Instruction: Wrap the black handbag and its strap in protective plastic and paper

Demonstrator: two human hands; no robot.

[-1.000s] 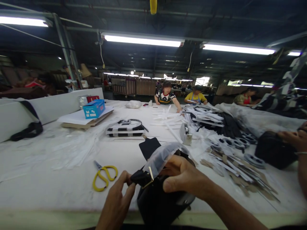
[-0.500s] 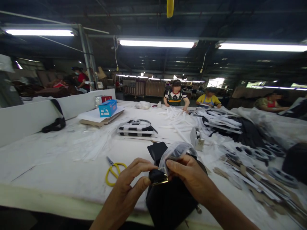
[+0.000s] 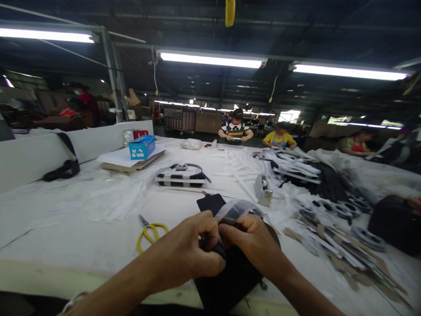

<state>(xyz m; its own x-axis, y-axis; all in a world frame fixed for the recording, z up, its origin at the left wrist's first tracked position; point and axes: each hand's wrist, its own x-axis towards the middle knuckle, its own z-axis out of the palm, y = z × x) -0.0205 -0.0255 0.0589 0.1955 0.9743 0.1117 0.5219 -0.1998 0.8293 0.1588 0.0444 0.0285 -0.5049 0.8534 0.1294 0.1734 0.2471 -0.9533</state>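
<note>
Head view: the work is judged to be partway through, with the bag kept at the near edge of the table, below and between the hands; a black piece is gripped by the left hand, most of it covered by curled fingers; a strap is pinched between the thumb and fingers of the right hand, close beside the left; whether the two are joined cannot be told, since the meeting point is hidden. As for what is done, both parts are secured in the fingers; film is arched over the bag's top, just behind the hands, and a tag is seen beyond it. As for what is left, neither part is yet released, so the step is judged unfinished; whether anything is already fastened cannot be seen; the scissors are left untouched on the table, beside the left arm.
</note>
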